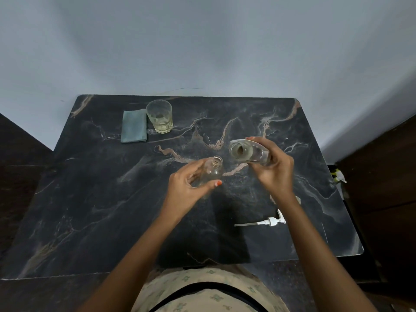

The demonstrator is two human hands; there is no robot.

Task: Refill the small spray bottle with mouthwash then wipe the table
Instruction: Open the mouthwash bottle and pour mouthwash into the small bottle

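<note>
My left hand grips a small clear bottle with its threaded neck open and pointing up and away. My right hand holds a clear funnel, tilted so that its wide mouth faces left towards the bottle's neck. Funnel and bottle are apart, a short gap between them. The white spray pump with its dip tube lies flat on the dark marble table, near my right forearm. A glass with a little pale yellowish liquid stands at the back left, beside a folded grey-blue cloth.
The table backs onto a pale wall. Dark wooden furniture stands past the table's right edge, with a small white and yellow object in the gap. Dark floor lies to the left.
</note>
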